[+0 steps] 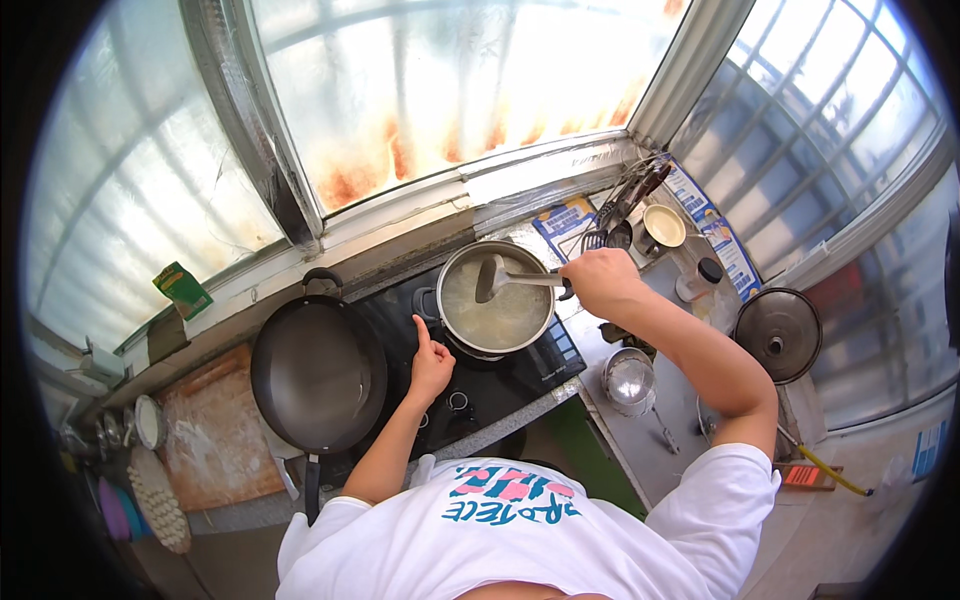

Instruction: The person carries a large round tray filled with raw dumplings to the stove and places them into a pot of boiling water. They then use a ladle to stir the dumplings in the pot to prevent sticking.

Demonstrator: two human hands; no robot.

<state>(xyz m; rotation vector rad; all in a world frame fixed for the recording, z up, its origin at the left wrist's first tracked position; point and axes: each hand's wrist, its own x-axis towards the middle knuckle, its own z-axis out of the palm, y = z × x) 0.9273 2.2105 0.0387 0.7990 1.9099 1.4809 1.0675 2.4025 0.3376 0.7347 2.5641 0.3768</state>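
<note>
My right hand is closed round the handle of a metal ladle. Its head hangs over a round pot of cloudy, pale liquid, and whether it touches the liquid is hard to tell. The pot stands on a black cooktop and has dark side handles. Just left of the pot's front, my left hand holds nothing; its index finger is stretched out and the other fingers are loosely curled. Farther left, a large dark wok sits with its long handle toward me.
A floury wooden board lies at the left, beside a tray of small pale pieces. On the right counter are a strainer, a dark-lidded jar, a cream cup and a pot lid. Windows rise behind the cooktop.
</note>
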